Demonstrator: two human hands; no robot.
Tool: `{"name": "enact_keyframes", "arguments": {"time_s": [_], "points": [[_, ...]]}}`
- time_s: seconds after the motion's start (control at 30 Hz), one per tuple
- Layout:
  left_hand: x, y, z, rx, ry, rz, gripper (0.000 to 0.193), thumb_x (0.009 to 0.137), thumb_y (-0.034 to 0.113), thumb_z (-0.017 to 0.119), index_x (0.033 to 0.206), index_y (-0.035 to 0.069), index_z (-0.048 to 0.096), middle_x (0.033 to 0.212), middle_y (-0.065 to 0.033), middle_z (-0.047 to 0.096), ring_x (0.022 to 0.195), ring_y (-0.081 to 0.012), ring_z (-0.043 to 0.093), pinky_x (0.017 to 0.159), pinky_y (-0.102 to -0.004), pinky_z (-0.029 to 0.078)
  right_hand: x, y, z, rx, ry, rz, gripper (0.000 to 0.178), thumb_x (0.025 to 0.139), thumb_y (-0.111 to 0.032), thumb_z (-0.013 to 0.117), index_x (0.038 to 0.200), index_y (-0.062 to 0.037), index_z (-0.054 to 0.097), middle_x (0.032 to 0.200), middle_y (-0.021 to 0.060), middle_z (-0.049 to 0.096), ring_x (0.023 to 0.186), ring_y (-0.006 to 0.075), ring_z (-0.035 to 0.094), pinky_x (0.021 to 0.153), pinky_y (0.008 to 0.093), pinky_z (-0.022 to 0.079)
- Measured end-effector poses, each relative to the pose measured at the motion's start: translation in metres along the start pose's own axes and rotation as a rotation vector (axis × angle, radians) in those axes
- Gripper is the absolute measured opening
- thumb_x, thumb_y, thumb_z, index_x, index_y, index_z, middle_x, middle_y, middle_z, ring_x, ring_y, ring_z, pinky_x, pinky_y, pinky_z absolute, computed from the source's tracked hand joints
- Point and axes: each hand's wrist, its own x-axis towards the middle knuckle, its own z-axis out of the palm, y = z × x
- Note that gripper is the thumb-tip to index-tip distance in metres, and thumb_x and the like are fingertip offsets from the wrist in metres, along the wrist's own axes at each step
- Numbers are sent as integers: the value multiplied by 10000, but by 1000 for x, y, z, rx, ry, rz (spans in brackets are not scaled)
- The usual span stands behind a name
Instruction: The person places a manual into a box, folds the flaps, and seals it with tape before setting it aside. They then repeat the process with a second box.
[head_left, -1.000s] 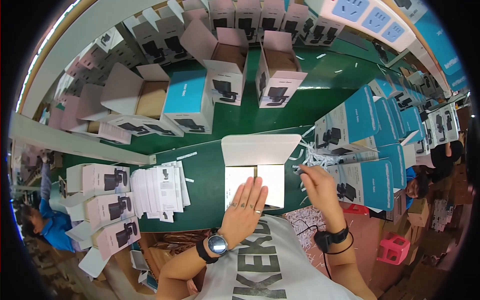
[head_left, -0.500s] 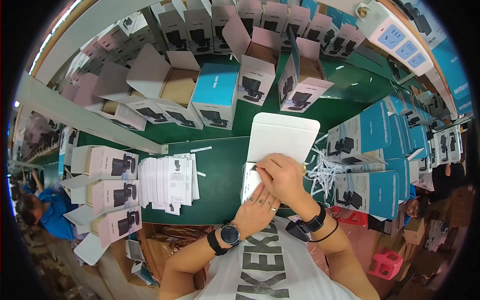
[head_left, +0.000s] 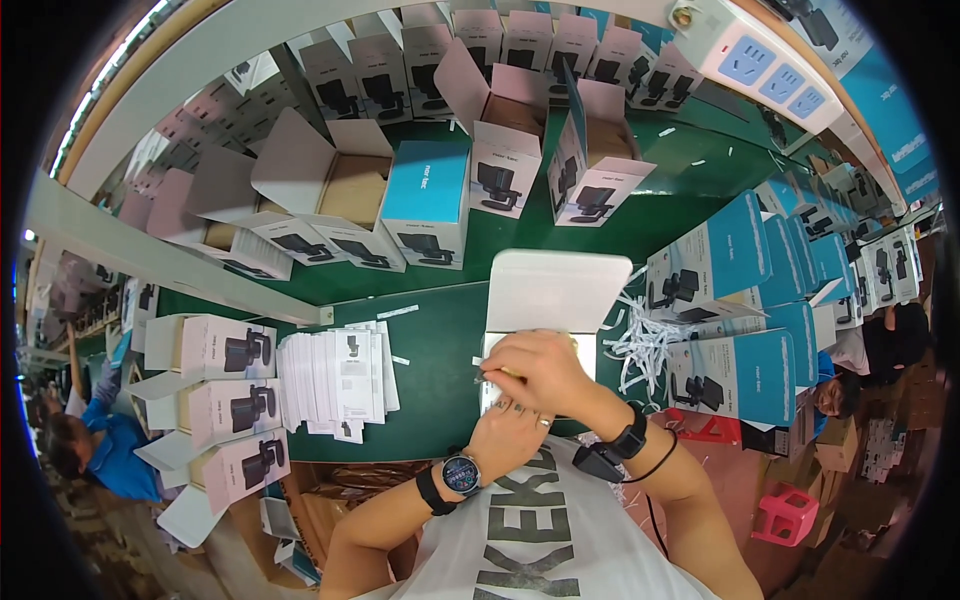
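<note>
A white box (head_left: pixel 558 288) stands in front of me with its flap raised toward the far side. My right hand (head_left: pixel 545 368) is over the box's near part, its thumb and fingers pinched together. A small white strip (head_left: pixel 477 361) pokes out at the left of those fingertips. My left hand (head_left: pixel 508 432) rests against the near side of the box, fingers stretched out and partly covered by my right hand. Most of the box's top is hidden beneath both hands. To the left lies a stack of printed leaflets (head_left: pixel 335 375).
Shredded white paper strips (head_left: pixel 640 340) lie right of the box, beside blue-and-white printed boxes (head_left: pixel 718 375). More boxes (head_left: pixel 232 405) line the left edge. Opened cartons (head_left: pixel 505 150) and a closed blue-topped box (head_left: pixel 426 190) stand behind. A power strip (head_left: pixel 765 70) hangs at upper right.
My right hand has shifted left and toward me, and a white strip now shows at its fingertips. The left hand has moved slightly nearer. The view has tilted a little.
</note>
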Motion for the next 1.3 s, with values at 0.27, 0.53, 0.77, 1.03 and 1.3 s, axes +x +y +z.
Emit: {"name": "enact_keyframes", "arguments": {"time_s": [0.27,0.53,0.77,1.03,1.3], "points": [[2,1,-9,-63,-113,-39,340,916,195,649,1214,45,712,1117,-149,716,1044,-335,695,943,-439,540,5,-11,7,-64,-53,146,202,742,-176,821,901,-110,716,881,52,720,754,272,693,633,394,534],[13,-24,-14,46,50,70,649,933,217,594,1511,-49,467,1452,-228,571,1493,-354,435,1254,-457,295,-68,5,-118,-350,-27,698,428,876,-21,724,1299,-50,664,1097,180,734,920,243,702,787,345,548],[16,-30,-44,-120,-29,52,719,915,365,702,1472,-50,514,1597,-223,460,1497,-361,433,1256,-472,299,-52,25,-95,402,342,678,502,923,-98,716,1406,-18,608,1151,142,751,843,108,626,709,256,489],[2,-38,-41,-685,110,-58,544,907,388,773,1337,78,652,1370,-162,635,1232,-365,625,1034,-461,504,-81,-2,-104,580,-304,475,344,1005,-172,659,1301,2,688,1080,96,781,840,115,645,684,305,482],[-2,-44,-44,-1010,286,-155,378,885,203,809,1220,77,688,1159,-122,718,1022,-339,699,881,-410,547,5,-19,-47,294,-138,14,187,839,-97,812,1005,-75,730,930,58,716,865,267,671,746,377,471]]}}
